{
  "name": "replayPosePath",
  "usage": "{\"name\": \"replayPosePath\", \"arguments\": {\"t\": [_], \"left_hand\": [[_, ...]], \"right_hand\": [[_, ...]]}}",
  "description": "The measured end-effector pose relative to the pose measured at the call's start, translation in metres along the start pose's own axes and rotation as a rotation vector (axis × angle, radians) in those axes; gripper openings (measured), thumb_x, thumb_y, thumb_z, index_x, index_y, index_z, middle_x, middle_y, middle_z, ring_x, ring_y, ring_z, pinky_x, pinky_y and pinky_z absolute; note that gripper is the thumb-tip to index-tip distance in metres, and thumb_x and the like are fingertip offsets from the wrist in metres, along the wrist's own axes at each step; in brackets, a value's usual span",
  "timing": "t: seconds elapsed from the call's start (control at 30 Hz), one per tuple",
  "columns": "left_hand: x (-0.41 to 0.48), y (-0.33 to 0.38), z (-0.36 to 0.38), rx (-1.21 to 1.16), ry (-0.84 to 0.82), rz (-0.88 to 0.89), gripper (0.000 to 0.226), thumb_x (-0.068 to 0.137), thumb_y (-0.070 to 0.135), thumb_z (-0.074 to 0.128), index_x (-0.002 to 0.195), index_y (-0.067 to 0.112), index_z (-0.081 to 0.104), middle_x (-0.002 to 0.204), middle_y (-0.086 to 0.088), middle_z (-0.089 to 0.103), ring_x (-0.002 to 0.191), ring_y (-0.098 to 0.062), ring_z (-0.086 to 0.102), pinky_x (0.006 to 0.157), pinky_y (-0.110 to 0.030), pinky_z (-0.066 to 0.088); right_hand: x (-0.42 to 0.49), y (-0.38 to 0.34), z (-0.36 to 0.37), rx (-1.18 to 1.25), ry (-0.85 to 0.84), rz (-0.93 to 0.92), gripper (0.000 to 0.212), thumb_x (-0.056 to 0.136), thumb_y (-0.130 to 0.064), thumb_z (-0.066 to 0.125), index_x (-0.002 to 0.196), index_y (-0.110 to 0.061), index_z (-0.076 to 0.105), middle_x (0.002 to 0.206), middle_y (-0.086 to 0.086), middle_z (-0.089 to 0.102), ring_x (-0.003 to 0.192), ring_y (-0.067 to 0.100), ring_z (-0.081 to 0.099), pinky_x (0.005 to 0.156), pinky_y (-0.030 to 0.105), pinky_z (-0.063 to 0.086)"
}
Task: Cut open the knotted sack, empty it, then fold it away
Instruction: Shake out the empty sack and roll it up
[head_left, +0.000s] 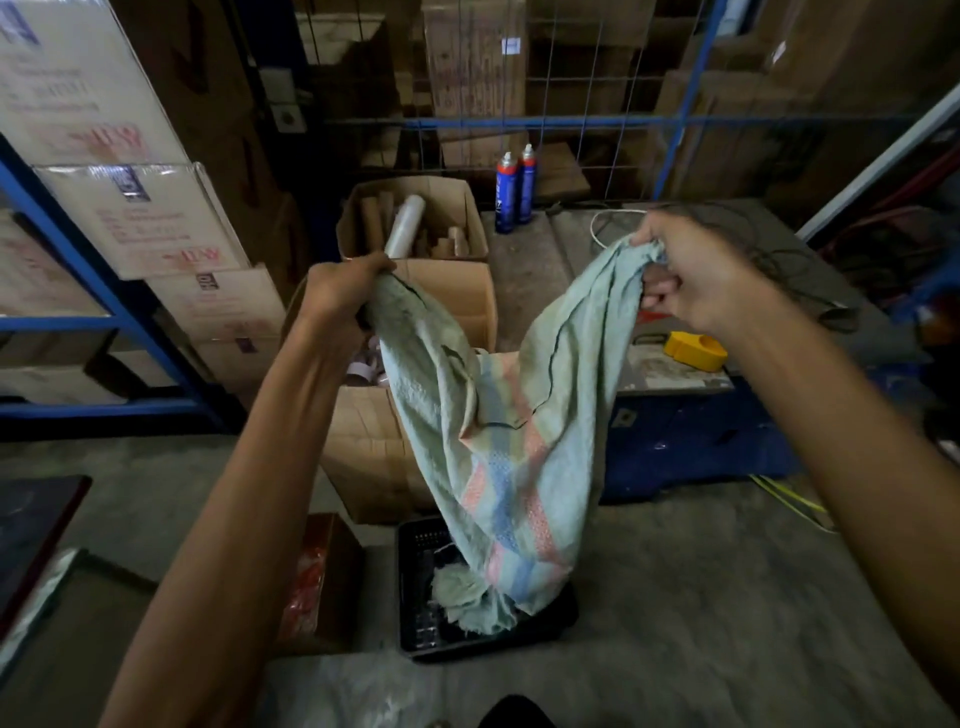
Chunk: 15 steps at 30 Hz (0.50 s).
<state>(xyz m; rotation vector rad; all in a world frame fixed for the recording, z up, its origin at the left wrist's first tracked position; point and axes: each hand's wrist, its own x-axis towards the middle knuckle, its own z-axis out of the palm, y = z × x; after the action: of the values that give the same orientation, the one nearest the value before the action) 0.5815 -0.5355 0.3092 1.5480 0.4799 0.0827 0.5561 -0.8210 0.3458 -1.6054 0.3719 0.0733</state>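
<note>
Hands held the sack (498, 441) up by two bunched corners: the left hand (343, 291) was fisted tight on cloth at the left, and the right hand (696, 275) gripped a gathered fold at the right, fingers curled around it. Between them the pale green woven sack sagged in a deep loop, its pink and blue striped band facing near, and its frayed lower end drooped into a black plastic crate (550, 618) on the concrete floor. Whether anything was left inside could not be told; the cloth looked limp and flat, so emptying seemed close to done. To finish the step well, the open end should hang squarely over the crate while both grips lift higher and give short shakes, so loose contents drop in rather than onto the floor. Care was needed beside the open cardboard boxes (452, 306) just behind the sack, since a wide swing could snag a flap. For folding, the two held corners should be brought together with the seams lined up.
</note>
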Motion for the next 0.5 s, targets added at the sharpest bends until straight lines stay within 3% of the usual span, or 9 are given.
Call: {"name": "replayPosePath", "arguments": {"t": [0.13, 0.2, 0.3, 0.4, 0.5], "left_hand": [[-0.001, -0.01, -0.013, -0.031, 0.038, -0.02, 0.021, 0.088, 0.023, 0.071, 0.076, 0.014, 0.057, 0.074, -0.005, 0.063, 0.061, -0.014, 0.062, 0.04, -0.019, 0.048], [0.002, -0.008, -0.026, 0.008, 0.061, -0.013, 0.023, 0.089, 0.027, 0.071, 0.076, 0.015, 0.057, 0.076, -0.004, 0.063, 0.061, -0.012, 0.061, 0.037, -0.017, 0.046], [0.008, 0.005, -0.057, 0.047, 0.133, 0.056, 0.026, 0.088, 0.029, 0.071, 0.073, 0.016, 0.054, 0.085, -0.01, 0.065, 0.061, -0.015, 0.059, 0.045, -0.024, 0.053], [0.004, 0.018, -0.075, 0.039, 0.184, 0.092, 0.024, 0.081, 0.03, 0.075, 0.071, 0.017, 0.057, 0.092, -0.013, 0.067, 0.064, -0.018, 0.062, 0.071, -0.04, 0.059], [-0.007, 0.036, -0.082, -0.014, 0.153, 0.129, 0.021, 0.078, 0.03, 0.077, 0.073, 0.017, 0.061, 0.084, -0.009, 0.069, 0.072, -0.021, 0.068, 0.067, -0.036, 0.058]], "right_hand": [[-0.002, 0.005, -0.001, 0.064, 0.0, -0.015, 0.025, 0.084, -0.018, 0.045, 0.06, -0.021, 0.037, 0.034, -0.009, 0.031, 0.033, 0.008, 0.018, 0.049, 0.027, 0.019], [-0.006, 0.005, -0.004, 0.271, 0.033, -0.087, 0.029, 0.086, -0.02, 0.045, 0.058, -0.022, 0.037, 0.035, -0.01, 0.031, 0.034, 0.007, 0.017, 0.045, 0.025, 0.02], [-0.004, -0.002, -0.008, 0.57, 0.063, -0.13, 0.039, 0.09, -0.021, 0.042, 0.053, -0.023, 0.032, 0.036, -0.009, 0.024, 0.034, 0.008, 0.014, 0.036, 0.021, 0.022], [-0.004, -0.027, 0.005, 0.393, 0.046, -0.103, 0.034, 0.086, -0.018, 0.042, 0.057, -0.023, 0.026, 0.038, -0.01, 0.023, 0.035, 0.007, 0.014, 0.037, 0.02, 0.017], [-0.021, -0.052, 0.022, 0.445, 0.02, -0.217, 0.035, 0.089, -0.015, 0.044, 0.058, -0.022, 0.03, 0.045, -0.009, 0.027, 0.041, 0.006, 0.019, 0.042, 0.019, 0.016]]}}
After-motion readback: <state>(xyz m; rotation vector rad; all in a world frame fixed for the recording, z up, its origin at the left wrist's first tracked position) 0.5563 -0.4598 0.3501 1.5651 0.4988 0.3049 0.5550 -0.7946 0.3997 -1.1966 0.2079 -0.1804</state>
